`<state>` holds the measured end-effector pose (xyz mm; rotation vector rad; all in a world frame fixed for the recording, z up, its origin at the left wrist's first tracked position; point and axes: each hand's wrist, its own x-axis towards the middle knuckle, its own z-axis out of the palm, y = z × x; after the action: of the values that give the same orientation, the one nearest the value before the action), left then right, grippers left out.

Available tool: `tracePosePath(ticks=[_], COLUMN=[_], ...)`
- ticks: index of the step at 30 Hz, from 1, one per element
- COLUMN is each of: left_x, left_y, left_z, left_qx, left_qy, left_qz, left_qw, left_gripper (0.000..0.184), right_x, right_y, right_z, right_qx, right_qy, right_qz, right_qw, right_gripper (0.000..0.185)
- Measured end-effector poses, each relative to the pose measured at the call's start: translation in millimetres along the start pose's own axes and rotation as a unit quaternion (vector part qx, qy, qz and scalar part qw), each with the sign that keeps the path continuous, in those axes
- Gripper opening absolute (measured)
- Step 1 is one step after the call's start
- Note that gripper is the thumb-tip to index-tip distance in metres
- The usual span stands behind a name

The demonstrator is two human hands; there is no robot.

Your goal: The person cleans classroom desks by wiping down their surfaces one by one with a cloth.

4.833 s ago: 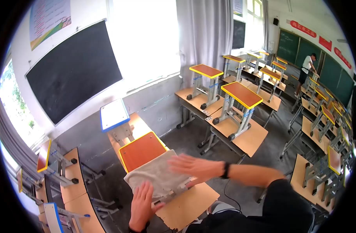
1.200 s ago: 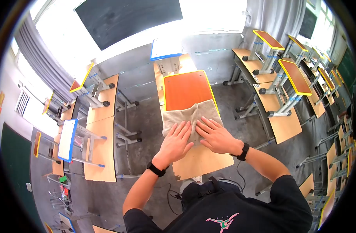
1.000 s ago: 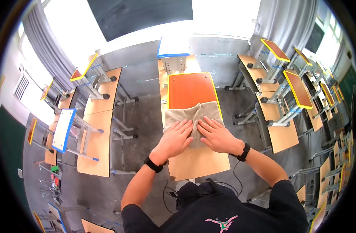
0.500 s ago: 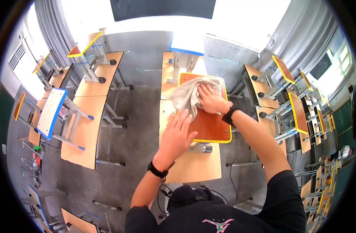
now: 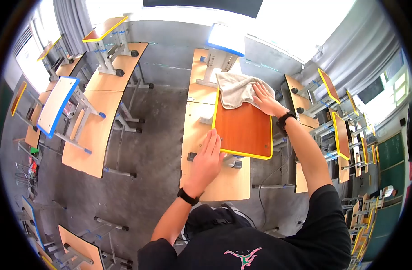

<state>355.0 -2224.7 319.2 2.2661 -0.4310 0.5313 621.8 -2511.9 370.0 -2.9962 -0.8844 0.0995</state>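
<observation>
A stool with a red-brown, yellow-edged seat (image 5: 244,128) stands on a light wooden desk (image 5: 226,184) in front of me. A crumpled beige cloth (image 5: 235,90) covers the far end of the seat and hangs slightly past its edge. My right hand (image 5: 268,102) is on the cloth's right part, holding it down against the seat with the fingers over it. At the near left corner, my left hand (image 5: 208,157) rests against the seat's edge, fingers stretched out along it and thumb apart. Both wrists wear black bands.
Beyond this stool, another with a blue-edged seat (image 5: 226,39) stands on the same row of desks. To the left, a blue-edged stool (image 5: 58,107) is on a desk (image 5: 91,135). More yellow-edged stools (image 5: 341,135) line the right side. A dark cable (image 5: 261,198) trails to the floor.
My right hand has pushed the cloth toward the far end, baring more of the seat. My left hand has moved from beside the cloth to the near left edge. The view has shifted.
</observation>
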Motion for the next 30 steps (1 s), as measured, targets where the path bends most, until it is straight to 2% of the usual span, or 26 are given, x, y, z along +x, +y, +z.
tracePosePath(ticks=[2, 3, 4, 6, 8, 9, 15, 19, 21, 23, 26, 28, 30], left_x=[3, 3, 3, 5, 3, 2, 2, 4, 1, -1, 1, 4, 3], left_y=[-3, -3, -1, -2, -4, -4, -7, -6, -6, -6, -7, -11, -20], left_z=[3, 3, 5, 7, 11, 11, 17, 24, 23, 20, 14, 16, 28], left_qx=[0.007, 0.011, 0.006, 0.009, -0.001, 0.001, -0.033, -0.065, -0.069, -0.147, -0.133, -0.130, -0.038], left_qy=[0.028, 0.034, 0.041, 0.057, 0.064, 0.067, 0.068, 0.081, 0.088, 0.080, 0.092, 0.073, 0.097], left_qz=[0.008, 0.005, 0.005, 0.005, 0.005, 0.003, -0.002, -0.013, -0.020, -0.042, -0.040, -0.052, 0.014], left_qw=[1.000, 0.999, 0.999, 0.998, 0.998, 0.998, 0.997, 0.994, 0.994, 0.985, 0.986, 0.987, 0.994], left_gripper=[0.054, 0.054, 0.052, 0.051, 0.051, 0.051, 0.061, 0.071, 0.074, 0.076, 0.080, 0.080, 0.082], right_x=[-10, -16, -38, -54, -79, -96, -173, -183, -178, -163, -143, -133, -131], right_y=[19, 23, -13, -10, -28, -48, -128, -190, -218, -235, -243, -242, -227], right_z=[14, 18, -1, 12, 16, 10, 18, 14, 10, 12, 14, 11, 18], right_qx=[-0.019, -0.098, -0.002, -0.123, -0.110, -0.068, -0.009, -0.010, 0.024, 0.041, 0.055, 0.071, 0.083], right_qy=[0.047, 0.074, 0.107, 0.151, 0.175, 0.178, 0.113, 0.099, 0.110, 0.120, 0.140, 0.119, 0.131], right_qz=[-0.040, -0.121, -0.096, -0.178, -0.191, -0.169, -0.041, -0.044, -0.077, -0.087, -0.099, -0.099, -0.125], right_qw=[0.998, 0.985, 0.990, 0.965, 0.959, 0.967, 0.993, 0.994, 0.991, 0.988, 0.984, 0.985, 0.980], right_gripper=[0.060, 0.055, 0.046, 0.039, 0.035, 0.035, 0.060, 0.061, 0.062, 0.062, 0.062, 0.063, 0.064])
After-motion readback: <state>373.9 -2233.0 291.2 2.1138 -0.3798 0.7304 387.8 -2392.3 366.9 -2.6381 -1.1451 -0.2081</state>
